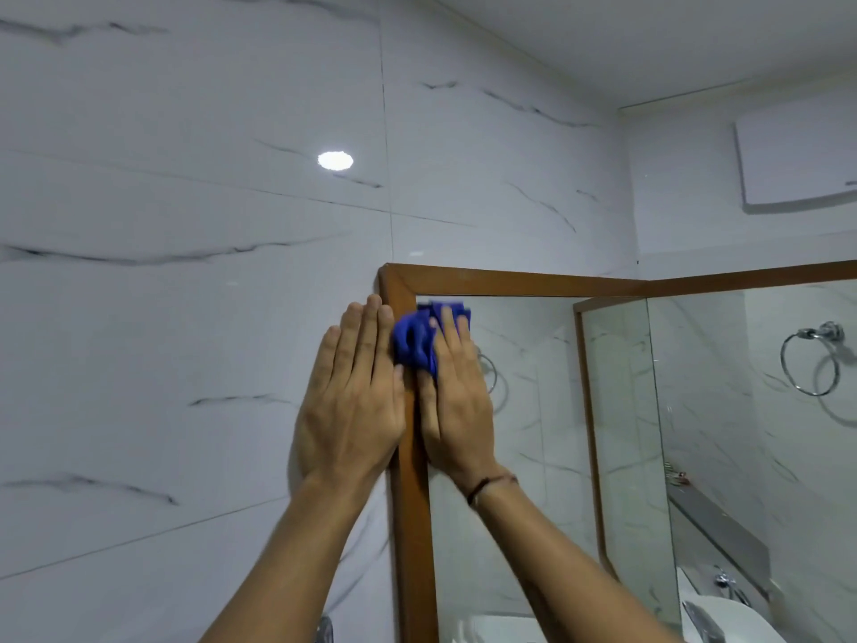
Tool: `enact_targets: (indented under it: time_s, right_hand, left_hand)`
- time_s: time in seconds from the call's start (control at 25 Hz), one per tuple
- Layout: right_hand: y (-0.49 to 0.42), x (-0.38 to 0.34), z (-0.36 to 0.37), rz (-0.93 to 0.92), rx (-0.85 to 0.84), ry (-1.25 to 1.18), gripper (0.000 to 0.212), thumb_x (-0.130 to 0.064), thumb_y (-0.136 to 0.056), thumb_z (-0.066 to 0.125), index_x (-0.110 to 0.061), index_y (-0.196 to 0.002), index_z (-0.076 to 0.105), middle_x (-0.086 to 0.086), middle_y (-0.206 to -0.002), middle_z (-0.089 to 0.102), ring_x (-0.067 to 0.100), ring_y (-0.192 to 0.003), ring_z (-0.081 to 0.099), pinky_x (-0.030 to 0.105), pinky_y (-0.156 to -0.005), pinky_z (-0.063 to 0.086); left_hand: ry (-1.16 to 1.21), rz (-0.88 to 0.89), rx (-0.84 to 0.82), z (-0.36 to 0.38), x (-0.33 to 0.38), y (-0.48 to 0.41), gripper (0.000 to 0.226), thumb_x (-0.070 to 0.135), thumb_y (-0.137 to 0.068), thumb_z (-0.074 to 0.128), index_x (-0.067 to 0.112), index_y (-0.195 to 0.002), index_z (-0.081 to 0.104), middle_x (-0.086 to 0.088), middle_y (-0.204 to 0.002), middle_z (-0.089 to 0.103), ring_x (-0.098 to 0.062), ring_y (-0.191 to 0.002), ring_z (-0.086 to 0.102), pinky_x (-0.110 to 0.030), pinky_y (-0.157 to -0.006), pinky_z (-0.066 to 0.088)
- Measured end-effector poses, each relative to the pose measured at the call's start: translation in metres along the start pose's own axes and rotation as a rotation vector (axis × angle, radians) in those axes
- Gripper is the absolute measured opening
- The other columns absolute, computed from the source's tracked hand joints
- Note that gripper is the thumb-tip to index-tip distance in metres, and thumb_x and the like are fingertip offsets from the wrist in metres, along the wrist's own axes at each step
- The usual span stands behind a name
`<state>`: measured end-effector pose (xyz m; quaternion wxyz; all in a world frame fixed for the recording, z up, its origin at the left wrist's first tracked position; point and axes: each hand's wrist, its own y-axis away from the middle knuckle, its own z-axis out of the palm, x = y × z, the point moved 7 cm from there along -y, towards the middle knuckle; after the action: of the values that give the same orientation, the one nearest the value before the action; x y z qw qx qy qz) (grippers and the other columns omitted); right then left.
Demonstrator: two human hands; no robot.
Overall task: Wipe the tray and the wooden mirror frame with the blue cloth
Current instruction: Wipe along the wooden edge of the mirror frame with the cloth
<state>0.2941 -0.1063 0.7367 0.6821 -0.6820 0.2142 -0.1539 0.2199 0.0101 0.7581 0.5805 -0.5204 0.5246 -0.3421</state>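
A: What's nearest?

B: Two bare forearms rise from the bottom edge. The left hand (351, 392) lies flat, fingers straight and pressed together, palm on the marble wall tile (185, 317), its inner edge overlapping the outer edge of the wooden mirror frame (410, 503). The right hand (457, 401), with a dark cord bracelet (489, 485) at the wrist, also lies flat, fingers together.

A: Where's the cloth?

B: The blue cloth (415, 338) is bunched under the right hand's fingertips, against the frame's left upright just below the top left corner. It spills over the inner edge onto the mirror glass (510, 457), and it touches the left hand's index finger side. The tray is out of sight.

A: How much room along the frame?

B: Below the hands the upright runs bare to the bottom edge. Above, only a short stretch remains to the corner. The top rail (510, 278) runs bare to the right until it meets the room corner, where a second framed mirror continues on the side wall.

A: And further back?

B: A chrome towel ring (809, 359) shows in that side mirror, a white wall panel (797, 164) hangs above it, and a tap (702, 619) and white basin (760, 614) sit at the lower right. A light's reflection (335, 160) glares on the tile above.
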Motion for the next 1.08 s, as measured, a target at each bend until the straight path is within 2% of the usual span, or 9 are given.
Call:
enact_targets:
  time_s: [0.12,0.2,0.28,0.4,0.6,0.72,0.84,1.0,1.08]
  right_hand:
    - [-0.012,-0.001,0.005,0.006,0.003,0.024,0.062,-0.04,-0.12,0.03,-0.019,-0.177,0.019,0.0,-0.187,0.017,0.019,-0.177,0.013,0.043,-0.144,0.02]
    - [0.053,0.003,0.007,-0.008,-0.018,0.027,0.061,-0.041,-0.121,0.027,-0.027,-0.178,0.016,0.0,-0.188,0.016,0.023,-0.177,0.018,0.046,-0.143,0.022]
    - [0.137,0.009,0.002,-0.04,-0.014,0.066,0.062,-0.037,-0.12,0.032,-0.025,-0.179,0.017,0.003,-0.188,0.022,0.031,-0.174,0.025,0.051,-0.139,0.03]
    - [0.201,0.01,0.008,-0.044,-0.015,0.168,0.062,-0.037,-0.12,0.036,-0.022,-0.179,0.022,0.002,-0.187,0.025,0.033,-0.172,0.028,0.042,-0.138,0.03]
    - [0.046,0.001,0.005,-0.014,-0.013,0.012,0.067,-0.027,-0.115,0.044,-0.018,-0.178,0.023,0.003,-0.188,0.021,0.024,-0.176,0.018,0.043,-0.143,0.022]
    - [-0.02,0.011,-0.002,-0.097,-0.011,0.044,0.061,-0.034,-0.119,0.038,-0.012,-0.175,0.03,0.006,-0.187,0.025,0.021,-0.177,0.015,0.04,-0.144,0.021]
    - [-0.036,0.047,-0.019,-0.153,-0.015,0.063,0.061,-0.04,-0.121,0.031,-0.009,-0.172,0.037,0.009,-0.184,0.031,0.027,-0.175,0.024,0.041,-0.142,0.027]
    - [-0.038,0.116,-0.045,0.068,-0.004,0.023,0.059,-0.022,-0.117,0.042,-0.008,-0.173,0.035,0.007,-0.185,0.029,0.027,-0.174,0.026,0.047,-0.139,0.032]
    - [-0.041,0.143,-0.06,0.16,-0.003,0.009,0.06,-0.021,-0.117,0.042,-0.01,-0.174,0.032,0.004,-0.186,0.028,0.024,-0.174,0.026,0.046,-0.139,0.032]
  left_hand:
    - [0.008,0.005,0.002,-0.003,0.001,0.001,0.066,0.034,-0.121,0.019,-0.001,-0.177,0.012,-0.023,-0.185,0.008,-0.035,-0.174,0.007,-0.051,-0.142,0.018]
    - [0.011,0.014,-0.012,-0.003,0.0,0.003,0.068,0.034,-0.12,0.022,-0.001,-0.177,0.01,-0.022,-0.186,0.007,-0.035,-0.174,0.007,-0.051,-0.141,0.019]
    - [0.022,0.016,-0.003,-0.004,0.001,0.003,0.069,0.037,-0.12,0.021,0.001,-0.178,0.007,-0.02,-0.187,0.004,-0.033,-0.174,0.006,-0.051,-0.142,0.018]
    - [0.041,-0.002,0.016,-0.004,0.0,0.003,0.07,0.037,-0.12,0.024,0.002,-0.178,0.007,-0.019,-0.187,0.004,-0.033,-0.174,0.006,-0.052,-0.141,0.019]
    - [0.043,-0.002,0.069,-0.002,0.001,0.001,0.069,0.026,-0.114,0.036,-0.004,-0.174,0.022,-0.024,-0.183,0.021,-0.038,-0.171,0.019,-0.054,-0.139,0.025]
    - [0.047,-0.022,0.072,0.0,0.001,0.002,0.067,0.029,-0.117,0.032,-0.002,-0.176,0.019,-0.023,-0.184,0.019,-0.036,-0.173,0.016,-0.053,-0.14,0.022]
    - [0.054,-0.014,0.03,-0.002,0.0,0.002,0.068,0.035,-0.12,0.023,0.001,-0.178,0.01,-0.021,-0.186,0.011,-0.035,-0.174,0.009,-0.053,-0.141,0.016]
    - [0.104,-0.011,-0.003,-0.004,0.0,0.004,0.071,0.038,-0.118,0.023,0.002,-0.178,0.006,-0.021,-0.187,0.002,-0.035,-0.174,0.003,-0.054,-0.141,0.016]
    - [0.116,-0.005,0.002,-0.003,0.0,0.006,0.073,0.038,-0.118,0.023,0.0,-0.177,0.007,-0.022,-0.186,0.002,-0.037,-0.174,0.003,-0.057,-0.14,0.018]
